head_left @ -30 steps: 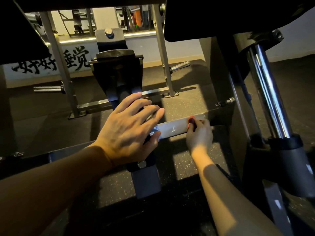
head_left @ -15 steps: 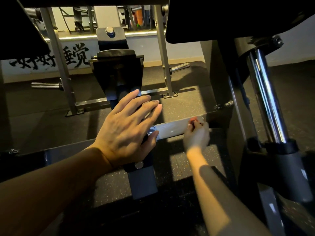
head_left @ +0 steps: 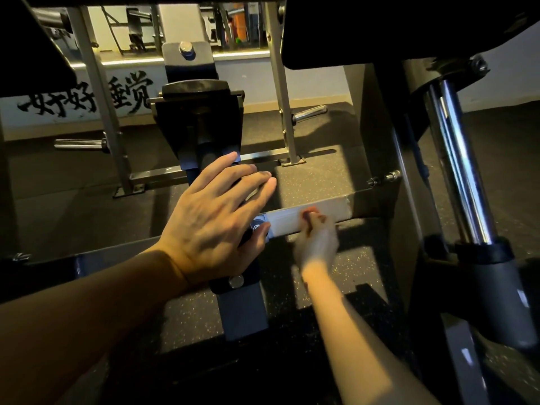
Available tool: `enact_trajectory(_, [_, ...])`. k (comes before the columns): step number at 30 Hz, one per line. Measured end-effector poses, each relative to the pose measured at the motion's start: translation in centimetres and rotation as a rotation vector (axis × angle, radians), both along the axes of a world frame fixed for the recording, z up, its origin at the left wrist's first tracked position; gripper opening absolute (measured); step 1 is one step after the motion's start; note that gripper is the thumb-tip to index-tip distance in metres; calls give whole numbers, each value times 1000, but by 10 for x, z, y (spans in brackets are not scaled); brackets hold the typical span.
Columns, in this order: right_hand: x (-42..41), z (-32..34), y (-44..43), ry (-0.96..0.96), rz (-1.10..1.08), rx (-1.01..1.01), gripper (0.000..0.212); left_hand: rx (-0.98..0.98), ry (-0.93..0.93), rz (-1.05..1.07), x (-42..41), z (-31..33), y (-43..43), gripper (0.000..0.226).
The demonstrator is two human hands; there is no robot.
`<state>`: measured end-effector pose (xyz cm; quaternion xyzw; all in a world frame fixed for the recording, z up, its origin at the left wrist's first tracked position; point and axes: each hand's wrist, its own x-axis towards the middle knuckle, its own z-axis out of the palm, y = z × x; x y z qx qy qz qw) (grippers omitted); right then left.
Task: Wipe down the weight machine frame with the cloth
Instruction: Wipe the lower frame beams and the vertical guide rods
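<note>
two hands: left hand [head_left: 213, 226] open on the frame [head_left: 331, 210], right hand [head_left: 317, 245] around one red cloth [head_left: 309, 212]

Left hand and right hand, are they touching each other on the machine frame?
Apart. The head view shows a bare stretch of the lit crossbar between the left hand and the blurred right hand.

There were two hands: the left hand [head_left: 213, 226] at 8 o'clock from the centre and the right hand [head_left: 317, 244] at 5 o'clock. One red cloth [head_left: 310, 212], blurred, was at the right fingertips. There was one lit crossbar [head_left: 285, 222]. There were two grey uprights [head_left: 96, 97] [head_left: 280, 83] at 10 and 12 o'clock, two chrome pegs [head_left: 79, 144] [head_left: 309, 111] at 9 and 1 o'clock, and one chrome column [head_left: 458, 171] at 3 o'clock.
</note>
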<state>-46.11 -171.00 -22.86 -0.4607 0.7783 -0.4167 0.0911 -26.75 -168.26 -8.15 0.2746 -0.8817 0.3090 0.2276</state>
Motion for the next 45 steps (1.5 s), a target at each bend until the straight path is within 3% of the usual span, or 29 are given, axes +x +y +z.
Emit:
enact_trajectory(2, [-2,-12,8,80,218,-10,21,7,-9,-1,0,0,0,57])
enact_trajectory(4, [-28,-11,4,111,207,25,29,11,-7,4,-1,1,1,57])
enact_trajectory(8, [-41,1,-8,-190,-126,-59,32,7,-4,3,0,1,-1,57])
enact_trajectory(10, [-21,6,-11,-299,-193,-128,32,6,1,-5,0,-1,-2,56])
enact_trajectory(12, [-2,3,-9,-340,-138,-118,33,7,4,-13,0,-2,-3,56])
enact_trajectory(14, [7,-4,-2,-353,50,-72,27,2,8,-19,0,-2,-2,55])
enact_trajectory(18, [-12,-4,2,-39,444,100,12,5,14,-21,0,-1,0,54])
enact_trajectory(21, [-50,5,-6,240,259,177,34,10,2,-14,0,1,0,54])
enact_trajectory(24, [-63,9,-6,175,-84,17,31,8,5,-20,0,1,0,55])
enact_trajectory(27, [-38,16,-19,50,-226,-49,24,9,8,-19,1,0,-2,56])
enact_trajectory(29, [-20,23,-27,106,-154,-87,24,2,10,-21,0,-1,-3,57])
enact_trajectory(33, [8,28,-38,299,395,-116,20,-1,24,-28,1,-2,-4,56])
enact_trajectory(35, [1,34,-43,416,559,-61,25,8,17,-18,1,-1,-3,56])
enact_trajectory(37, [-24,40,-51,435,548,15,25,22,5,-14,1,-1,-4,56])
enact_trajectory(41, [-80,35,-50,400,171,166,22,18,0,-10,1,-2,-5,56])
enact_trajectory(45, [-50,20,-35,359,138,-23,24,18,2,-9,1,-2,-3,55])
